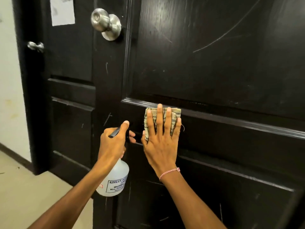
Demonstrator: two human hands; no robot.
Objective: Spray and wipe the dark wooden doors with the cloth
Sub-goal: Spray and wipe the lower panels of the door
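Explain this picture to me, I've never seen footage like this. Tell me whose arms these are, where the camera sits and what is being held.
There is no machine here. A person wears one camera on the head, so you see their own two arms from their viewpoint. They face a dark wooden door with a silver knob. The left hand grips a clear spray bottle by its trigger head. The right hand lies flat, fingers straight, pressing a folded patterned cloth against the door. A second dark door, with a paper sheet on it, stands further left.
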